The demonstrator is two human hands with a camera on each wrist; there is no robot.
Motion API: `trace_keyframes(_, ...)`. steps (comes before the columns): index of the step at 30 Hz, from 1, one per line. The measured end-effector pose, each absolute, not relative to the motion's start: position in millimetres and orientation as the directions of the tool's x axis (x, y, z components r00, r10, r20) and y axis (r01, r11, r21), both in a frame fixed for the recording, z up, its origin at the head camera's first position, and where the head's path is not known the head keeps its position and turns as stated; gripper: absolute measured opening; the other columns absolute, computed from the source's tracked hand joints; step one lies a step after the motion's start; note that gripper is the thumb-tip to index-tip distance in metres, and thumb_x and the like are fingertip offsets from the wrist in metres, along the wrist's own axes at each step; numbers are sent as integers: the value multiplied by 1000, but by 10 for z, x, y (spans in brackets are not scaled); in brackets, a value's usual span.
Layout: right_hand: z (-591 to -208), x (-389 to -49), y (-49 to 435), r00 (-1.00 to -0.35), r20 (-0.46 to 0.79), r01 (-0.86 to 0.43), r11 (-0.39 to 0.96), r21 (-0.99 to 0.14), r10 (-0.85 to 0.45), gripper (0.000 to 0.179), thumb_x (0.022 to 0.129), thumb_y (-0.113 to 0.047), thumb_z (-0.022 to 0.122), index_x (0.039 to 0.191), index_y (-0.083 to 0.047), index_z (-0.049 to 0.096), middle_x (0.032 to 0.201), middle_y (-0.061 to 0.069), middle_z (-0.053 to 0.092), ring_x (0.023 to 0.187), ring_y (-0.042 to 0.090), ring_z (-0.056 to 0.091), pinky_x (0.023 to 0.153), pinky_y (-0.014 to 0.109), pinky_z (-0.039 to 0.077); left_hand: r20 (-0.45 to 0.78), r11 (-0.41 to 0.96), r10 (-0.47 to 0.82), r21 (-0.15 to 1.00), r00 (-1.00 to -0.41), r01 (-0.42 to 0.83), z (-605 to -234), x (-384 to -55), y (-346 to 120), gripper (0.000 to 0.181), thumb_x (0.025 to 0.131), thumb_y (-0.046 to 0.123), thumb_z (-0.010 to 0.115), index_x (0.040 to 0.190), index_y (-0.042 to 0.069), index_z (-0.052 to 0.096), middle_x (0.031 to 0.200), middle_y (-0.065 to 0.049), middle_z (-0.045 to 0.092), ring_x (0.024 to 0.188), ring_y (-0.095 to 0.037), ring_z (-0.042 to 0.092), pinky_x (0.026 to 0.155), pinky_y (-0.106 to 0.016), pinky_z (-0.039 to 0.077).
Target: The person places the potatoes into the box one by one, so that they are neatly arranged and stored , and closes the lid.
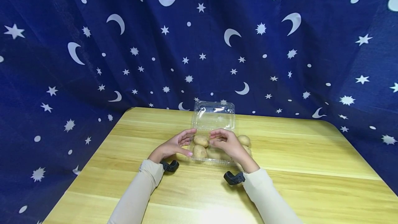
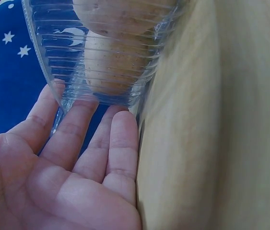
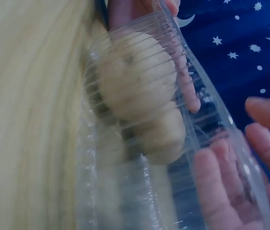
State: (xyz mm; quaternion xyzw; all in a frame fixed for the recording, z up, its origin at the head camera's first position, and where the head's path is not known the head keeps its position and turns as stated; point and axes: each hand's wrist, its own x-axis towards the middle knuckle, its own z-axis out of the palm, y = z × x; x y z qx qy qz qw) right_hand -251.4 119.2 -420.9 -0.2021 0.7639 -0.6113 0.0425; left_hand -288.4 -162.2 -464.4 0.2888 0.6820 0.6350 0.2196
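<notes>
A clear plastic clamshell box (image 1: 214, 160) stands near the back of the table, its lid (image 1: 214, 122) raised at the rear. Two potatoes lie in its left part, the farther potato (image 1: 201, 141) behind the nearer potato (image 1: 200, 151). My left hand (image 1: 174, 146) is at the box's left end, thumb toward the front. In the left wrist view its fingers (image 2: 70, 134) reach the ribbed end wall, fairly straight. My right hand (image 1: 229, 143) hovers over the right part of the box, fingertips close beside the farther potato. Through the clear wall in the right wrist view, its fingers (image 3: 216, 177) appear loosely bent around nothing.
More potatoes sit on the table right of the box, a rear potato (image 1: 244, 140) and a nearer potato (image 1: 247, 150) partly hidden by the right wrist. A dark blue curtain (image 1: 211, 44) with moons and stars hangs behind the wooden table (image 1: 311, 155). Both wrists wear black bands.
</notes>
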Motion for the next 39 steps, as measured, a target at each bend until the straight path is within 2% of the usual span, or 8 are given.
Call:
trace_keyframes(8, -4234, -2470, 1329, -914, 215, -264, 102, -959, -344, 40, 98, 3, 72, 132, 20, 59, 126, 36, 68, 102, 9, 69, 94, 20, 58, 68, 30, 673, 992, -736, 119, -4638, -2877, -1620, 102, 91, 5, 86, 169, -5, 20, 176, -26, 20, 161, -46, 22, 133, -55, 21)
trace_keyframes(12, -4235, -2435, 1394, -909, 238, -286, 96, -953, -342, 39, 98, 4, 72, 130, 21, 59, 125, 38, 67, 102, 6, 70, 94, 19, 57, 67, 27, 675, 993, -734, 116, -4619, -2857, -1616, 103, 91, 5, 86, 169, -5, 19, 176, -26, 19, 161, -47, 21, 133, -55, 21)
trace_keyframes(19, -4238, -2402, 1521, -905, 228, -278, 94, -956, -360, 41, 99, 3, 72, 132, 22, 58, 127, 41, 65, 102, 7, 71, 94, 21, 60, 67, 24, 671, 993, -738, 112, -4609, -2851, -1618, 102, 91, 3, 86, 169, -6, 20, 176, -26, 19, 162, -47, 20, 133, -55, 20)
trace_keyframes(33, -4281, -2369, 1725, -899, 203, -250, 74, -965, -387, 45, 96, 8, 70, 135, 25, 54, 126, 42, 64, 106, 21, 72, 93, 22, 60, 52, 39, 663, 994, -746, 104, -4580, -2863, -1622, 103, 90, 2, 85, 169, -5, 20, 176, -26, 20, 162, -46, 21, 133, -54, 20)
trace_keyframes(39, -4303, -2355, 1790, -889, 219, -266, 65, -962, -401, 48, 96, 5, 73, 134, 25, 53, 122, 32, 69, 107, 23, 72, 93, 22, 60, 50, 43, 666, 993, -744, 106, -4593, -2867, -1617, 102, 91, 2, 84, 169, -5, 20, 177, -25, 20, 162, -45, 21, 133, -53, 21)
